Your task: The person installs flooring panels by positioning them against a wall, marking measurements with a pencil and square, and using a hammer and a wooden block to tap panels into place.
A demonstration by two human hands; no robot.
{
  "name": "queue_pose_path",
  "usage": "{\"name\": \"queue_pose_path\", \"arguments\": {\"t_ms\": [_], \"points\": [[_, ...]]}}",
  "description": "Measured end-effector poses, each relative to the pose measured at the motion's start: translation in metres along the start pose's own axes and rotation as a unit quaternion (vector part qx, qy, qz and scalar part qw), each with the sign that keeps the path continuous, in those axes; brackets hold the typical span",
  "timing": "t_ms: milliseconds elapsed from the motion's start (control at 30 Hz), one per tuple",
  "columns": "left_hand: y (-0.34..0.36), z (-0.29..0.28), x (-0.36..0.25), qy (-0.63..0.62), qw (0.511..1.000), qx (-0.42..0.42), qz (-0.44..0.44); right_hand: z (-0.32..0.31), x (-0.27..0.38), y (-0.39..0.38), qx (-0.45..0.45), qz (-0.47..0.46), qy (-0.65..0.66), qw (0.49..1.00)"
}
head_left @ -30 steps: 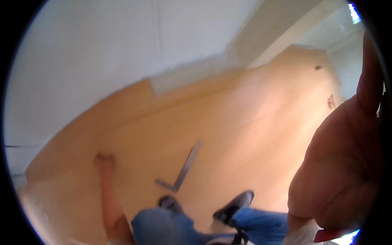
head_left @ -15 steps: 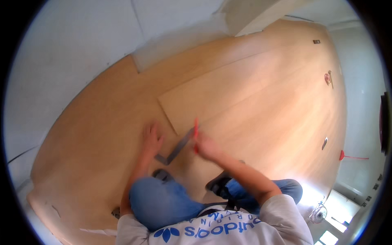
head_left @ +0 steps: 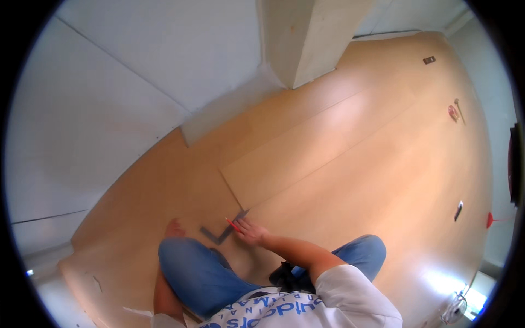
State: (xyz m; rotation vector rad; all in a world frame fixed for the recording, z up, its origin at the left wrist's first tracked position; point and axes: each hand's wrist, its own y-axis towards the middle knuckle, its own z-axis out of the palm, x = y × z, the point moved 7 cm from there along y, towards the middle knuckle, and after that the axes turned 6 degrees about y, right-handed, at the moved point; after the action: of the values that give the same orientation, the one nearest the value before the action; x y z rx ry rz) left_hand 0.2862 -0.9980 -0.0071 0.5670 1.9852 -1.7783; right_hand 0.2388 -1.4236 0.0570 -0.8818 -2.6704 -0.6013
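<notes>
My right hand (head_left: 251, 230) is low over the wooden floor panels (head_left: 306, 180), holding a slim red pencil (head_left: 233, 224). Its fingers reach over one arm of a dark L-shaped carpenter's square (head_left: 210, 235). That square lies flat, one end meeting the lower end of a short seam between panels. Left of the square, beside my knee, is my left hand (head_left: 175, 228), a little blurred. Its visible fingers are loosely extended with nothing seen in them, and the knee hides part of its wrist.
A pale pillar (head_left: 306, 44) and white wall panels (head_left: 136, 65) border the floor on the far side. Small tools lie along the right: a dark object (head_left: 429, 60), a reddish roll (head_left: 453, 113) and a small dark item (head_left: 459, 211). A fan (head_left: 454, 309) stands lower right.
The head view has shifted. My right hand has come down onto the square with the red pencil lowered beside it. My left hand has moved away from the square, toward my left knee.
</notes>
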Motion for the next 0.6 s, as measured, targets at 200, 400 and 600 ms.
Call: {"name": "queue_pose_path", "arguments": {"t_ms": [200,400,600], "points": [[-0.128,0.04,-0.087,0.489,0.851,-0.049,0.188,0.07,-0.039,-0.067,0.27,0.115,0.118,0.949],[-0.197,0.065,-0.252,0.519,0.835,-0.06,0.171,0.032,-0.094,-0.049,0.241,0.319,0.242,0.884],[-0.133,0.18,-0.295,0.603,0.778,-0.011,0.173,-0.055,-0.141,-0.053,0.235,0.276,0.147,0.92]]}}
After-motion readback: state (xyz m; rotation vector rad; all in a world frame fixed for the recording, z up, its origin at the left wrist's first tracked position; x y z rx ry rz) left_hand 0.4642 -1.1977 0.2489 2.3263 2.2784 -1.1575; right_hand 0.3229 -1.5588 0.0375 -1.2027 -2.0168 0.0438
